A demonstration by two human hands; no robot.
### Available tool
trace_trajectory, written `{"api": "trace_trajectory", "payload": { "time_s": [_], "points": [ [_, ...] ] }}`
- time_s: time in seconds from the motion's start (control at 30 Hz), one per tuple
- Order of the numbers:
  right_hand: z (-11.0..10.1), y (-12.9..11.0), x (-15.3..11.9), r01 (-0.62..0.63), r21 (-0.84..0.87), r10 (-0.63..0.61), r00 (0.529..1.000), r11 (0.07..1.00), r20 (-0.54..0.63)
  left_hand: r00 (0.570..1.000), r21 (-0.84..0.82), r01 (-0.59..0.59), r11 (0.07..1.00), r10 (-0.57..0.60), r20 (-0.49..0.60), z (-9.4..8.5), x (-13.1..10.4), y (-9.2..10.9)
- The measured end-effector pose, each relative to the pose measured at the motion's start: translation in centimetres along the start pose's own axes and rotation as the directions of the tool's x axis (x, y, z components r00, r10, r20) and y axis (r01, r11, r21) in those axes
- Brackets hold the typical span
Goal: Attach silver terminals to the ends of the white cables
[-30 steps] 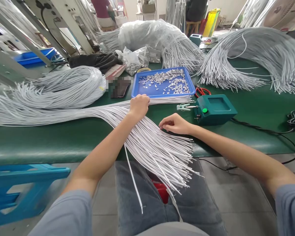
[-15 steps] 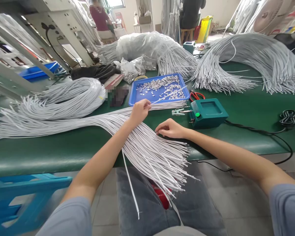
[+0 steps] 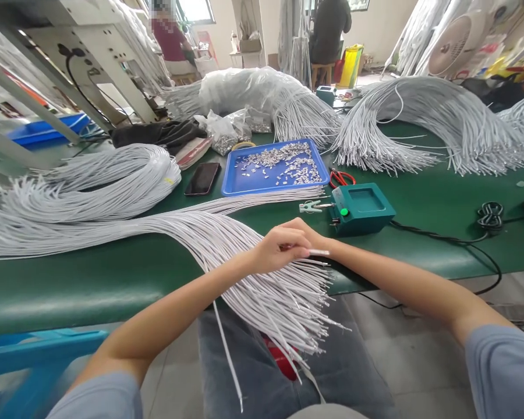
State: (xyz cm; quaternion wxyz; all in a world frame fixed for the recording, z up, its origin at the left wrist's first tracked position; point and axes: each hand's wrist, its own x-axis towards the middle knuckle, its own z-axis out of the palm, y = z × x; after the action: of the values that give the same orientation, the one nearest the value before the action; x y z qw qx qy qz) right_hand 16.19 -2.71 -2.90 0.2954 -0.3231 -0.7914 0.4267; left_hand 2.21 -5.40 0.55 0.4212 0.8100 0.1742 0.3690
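Observation:
My left hand is closed around a white cable, whose end sticks out to the right past my thumb. Just behind it, my right hand is partly covered by the left, and its fingers are hidden. Both hands are above a fanned bunch of white cables that hangs over the table's front edge. Behind the hands, a thin row of cables lies along a blue tray of small metal pieces. A teal box device with a green button and pale clip stands to the right.
Red-handled pliers lie beside the tray, and a phone to its left. Coiled cable bundles lie left, with more at back right. A black cord runs right from the device. Two people sit in the background.
My left hand has moved from near the tray right and toward me, bringing the cable end in front of my right hand. The view has shifted slightly.

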Motion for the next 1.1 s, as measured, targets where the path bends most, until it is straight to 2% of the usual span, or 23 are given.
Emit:
{"api": "trace_trajectory", "payload": {
  "time_s": [0.03, 0.07, 0.1, 0.13, 0.17, 0.2, 0.23, 0.37, 0.53, 0.67, 0.83, 1.1],
  "points": [
    [0.1, 0.0, -0.1, 0.016, 0.000, -0.016, 0.994, 1.000, -0.110, 0.992, -0.099, 0.078, 0.992, -0.087, -0.088, -0.4, 0.1, -0.5],
    [0.2, 0.1, -0.1, 0.049, 0.001, -0.047, 0.965, 0.999, -0.257, 0.968, -0.200, 0.141, 0.970, -0.177, -0.176, -0.8, 0.3, -1.1],
    [0.3, 0.1, -0.2, 0.083, 0.007, -0.073, 0.908, 0.997, -0.413, 0.934, -0.293, 0.181, 0.939, -0.258, -0.248, -1.3, 0.5, -1.6],
    [0.3, 0.2, -0.2, 0.117, 0.010, -0.092, 0.830, 0.993, -0.550, 0.899, -0.366, 0.203, 0.908, -0.321, -0.299, -1.8, 0.6, -2.2],
    [0.4, 0.2, -0.2, 0.146, 0.013, -0.103, 0.758, 0.989, -0.644, 0.872, -0.416, 0.224, 0.881, -0.372, -0.319, -2.2, 0.8, -2.7],
    [0.3, 0.3, -0.2, 0.168, 0.020, -0.109, 0.718, 0.986, -0.687, 0.854, -0.448, 0.240, 0.861, -0.407, -0.325, -2.5, 0.9, -3.2],
    [0.3, 0.3, -0.2, 0.183, 0.027, -0.113, 0.709, 0.983, -0.697, 0.843, -0.466, 0.257, 0.847, -0.432, -0.320, -2.7, 1.0, -3.5],
    [-0.2, 0.3, -0.1, 0.201, 0.076, -0.106, 0.759, 0.977, -0.643, 0.845, -0.488, 0.288, 0.824, -0.458, -0.275, -2.7, 1.0, -3.9],
    [-0.8, 0.0, 0.0, 0.152, 0.100, -0.062, 0.797, 0.983, -0.601, 0.856, -0.486, 0.295, 0.823, -0.453, -0.248, -2.4, 1.0, -3.5],
    [-0.9, -0.3, -0.2, 0.183, 0.117, -0.087, 0.825, 0.976, -0.559, 0.873, -0.469, 0.321, 0.823, -0.449, -0.191, -2.4, 1.0, -3.3],
    [-1.0, -0.4, -0.4, 0.189, 0.070, -0.120, 0.826, 0.979, -0.550, 0.879, -0.444, 0.331, 0.833, -0.443, -0.176, -2.3, 0.9, -3.5],
    [-0.9, -0.5, -0.6, 0.172, 0.111, -0.072, 0.797, 0.979, -0.599, 0.879, -0.463, 0.322, 0.826, -0.442, -0.176, -2.3, 0.9, -3.3]
  ]
}}
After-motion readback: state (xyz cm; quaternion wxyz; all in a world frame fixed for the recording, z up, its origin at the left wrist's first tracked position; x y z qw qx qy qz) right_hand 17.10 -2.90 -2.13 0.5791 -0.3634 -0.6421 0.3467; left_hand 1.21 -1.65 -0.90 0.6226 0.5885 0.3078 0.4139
